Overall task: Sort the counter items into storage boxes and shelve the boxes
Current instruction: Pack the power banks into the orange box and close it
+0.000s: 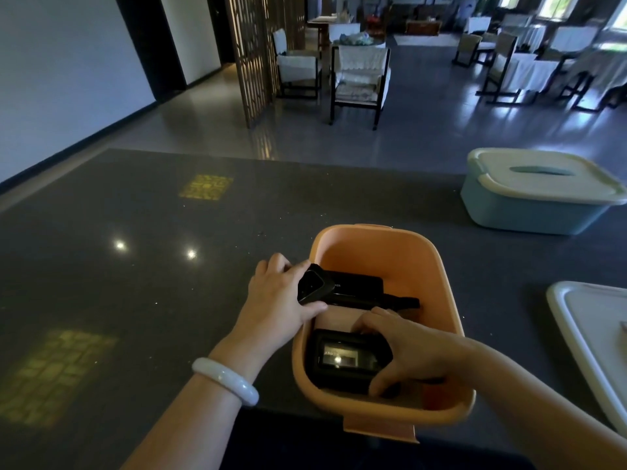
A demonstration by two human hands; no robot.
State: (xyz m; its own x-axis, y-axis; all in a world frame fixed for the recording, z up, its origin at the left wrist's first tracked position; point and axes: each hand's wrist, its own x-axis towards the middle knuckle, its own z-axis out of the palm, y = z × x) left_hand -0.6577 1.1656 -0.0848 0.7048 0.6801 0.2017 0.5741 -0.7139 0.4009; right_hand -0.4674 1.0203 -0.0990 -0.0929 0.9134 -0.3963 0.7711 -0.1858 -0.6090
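Note:
An open orange storage box (437,266) stands on the dark counter near its front edge. My left hand (278,293) grips a small black device (314,288) over the box's left rim. Inside the box, at the near end, my right hand (403,347) holds a black power bank with a shiny face (339,357). Further back in the box lies another black device (359,286), with a dark flat piece beside it.
A blue storage box with a white lid (536,195) stands at the counter's right. A loose white lid (590,334) lies at the right edge. The dark counter (152,266) stretches left. Chairs and tables stand on the floor beyond.

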